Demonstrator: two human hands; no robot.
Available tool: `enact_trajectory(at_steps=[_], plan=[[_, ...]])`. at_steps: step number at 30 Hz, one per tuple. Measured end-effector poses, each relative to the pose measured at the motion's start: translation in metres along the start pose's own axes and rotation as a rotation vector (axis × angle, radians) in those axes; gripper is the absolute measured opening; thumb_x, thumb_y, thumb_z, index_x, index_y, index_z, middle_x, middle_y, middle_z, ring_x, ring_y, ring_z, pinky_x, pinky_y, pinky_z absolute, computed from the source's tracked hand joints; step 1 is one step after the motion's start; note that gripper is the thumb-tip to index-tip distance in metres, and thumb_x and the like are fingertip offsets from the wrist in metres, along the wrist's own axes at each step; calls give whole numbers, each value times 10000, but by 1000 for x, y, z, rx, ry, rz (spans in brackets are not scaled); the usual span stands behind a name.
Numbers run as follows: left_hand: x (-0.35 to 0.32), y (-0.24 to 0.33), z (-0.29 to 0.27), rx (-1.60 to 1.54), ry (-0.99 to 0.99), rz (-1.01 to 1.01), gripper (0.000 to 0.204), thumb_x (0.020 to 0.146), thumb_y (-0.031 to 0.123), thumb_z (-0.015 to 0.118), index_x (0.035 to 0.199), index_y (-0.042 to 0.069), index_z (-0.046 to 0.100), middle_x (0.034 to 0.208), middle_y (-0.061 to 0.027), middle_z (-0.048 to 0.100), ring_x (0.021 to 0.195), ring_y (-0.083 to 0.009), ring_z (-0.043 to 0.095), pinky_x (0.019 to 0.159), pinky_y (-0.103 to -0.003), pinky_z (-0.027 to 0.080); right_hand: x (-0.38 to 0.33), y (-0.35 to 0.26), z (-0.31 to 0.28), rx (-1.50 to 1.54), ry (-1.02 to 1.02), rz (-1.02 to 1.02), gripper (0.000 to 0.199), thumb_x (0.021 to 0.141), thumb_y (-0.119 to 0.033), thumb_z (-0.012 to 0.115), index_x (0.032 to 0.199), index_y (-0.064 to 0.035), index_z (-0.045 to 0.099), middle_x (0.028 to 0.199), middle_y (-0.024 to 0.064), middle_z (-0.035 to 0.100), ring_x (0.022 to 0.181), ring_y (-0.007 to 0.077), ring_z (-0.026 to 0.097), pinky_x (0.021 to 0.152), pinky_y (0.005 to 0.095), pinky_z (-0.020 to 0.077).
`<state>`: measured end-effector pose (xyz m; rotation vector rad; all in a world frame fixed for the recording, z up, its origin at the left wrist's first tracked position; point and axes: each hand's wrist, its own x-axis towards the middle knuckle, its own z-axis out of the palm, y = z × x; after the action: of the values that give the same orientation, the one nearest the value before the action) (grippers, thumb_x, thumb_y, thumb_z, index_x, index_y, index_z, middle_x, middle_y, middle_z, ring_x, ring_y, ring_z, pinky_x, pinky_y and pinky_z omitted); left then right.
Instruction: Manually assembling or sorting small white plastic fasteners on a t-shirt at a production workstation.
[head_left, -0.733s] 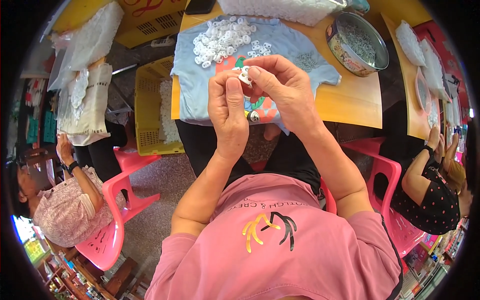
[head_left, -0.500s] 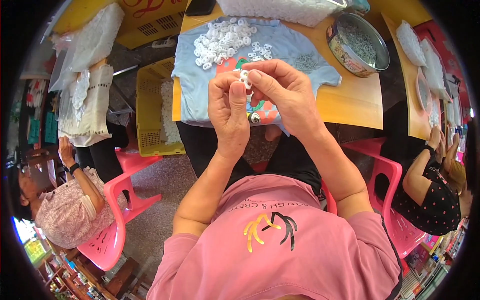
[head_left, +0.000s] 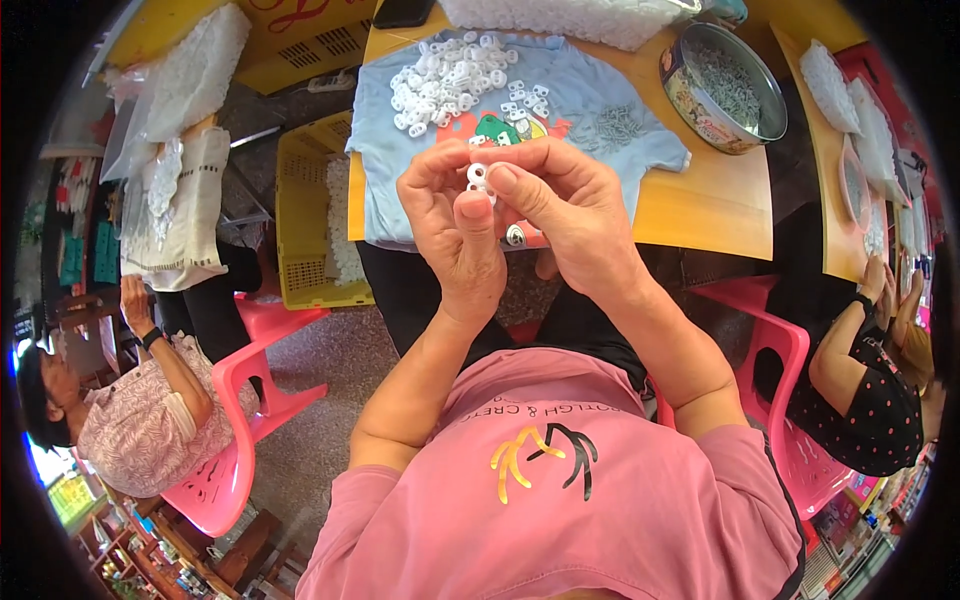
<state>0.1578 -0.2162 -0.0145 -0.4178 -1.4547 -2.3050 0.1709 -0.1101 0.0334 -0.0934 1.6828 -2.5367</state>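
Close together above the table's near edge, both hands have hold of a small white plastic piece (head_left: pixel 478 174) with a round hole. My left hand (head_left: pixel 455 230) is closed on its left side, thumb pointing up against it. From the right, the thumb and fingers of my right hand (head_left: pixel 580 205) pinch the same piece. The fingers cover part of it. Beyond the hands lies a light-blue shirt (head_left: pixel 385 120), spread over the table. It bears a large heap of white plastic pieces (head_left: pixel 450 80), a smaller cluster of white pieces (head_left: pixel 526 100) and a scatter of small metal screws (head_left: pixel 612 127).
A round tin (head_left: pixel 705 122) of screws stands on the table (head_left: pixel 710 215) at the right. Along the back lies a clear bag of white parts (head_left: pixel 570 18). A yellow crate (head_left: pixel 298 200) sits left of the table. People sit on pink chairs (head_left: pixel 225 440) at either side.
The white piece has turned between my fingers, and a round hole now faces up. My left hand has shifted slightly left, its fingers more raised and curved around the piece.
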Motion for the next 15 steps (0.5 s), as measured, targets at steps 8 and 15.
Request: enact_trajectory(at_steps=[8,15], plan=[[2,4,-6,-36,-247,-107,660,996,524,448,1335,-43,449,1273,-167,558,1182,-234,544,980,-357,446,-3,-1,-1,93,-34,7,224,949,-177,653,1099,-12,680,1076,37,638,696,63,572,482,174,396],[-4,-3,-9,40,-190,-60,613,997,529,441,1264,-21,482,1201,-154,594,1091,-208,572,958,-345,449,-6,8,5,112,11,-91,182,940,-133,658,1072,-10,687,1143,33,614,784,47,544,614,185,422]])
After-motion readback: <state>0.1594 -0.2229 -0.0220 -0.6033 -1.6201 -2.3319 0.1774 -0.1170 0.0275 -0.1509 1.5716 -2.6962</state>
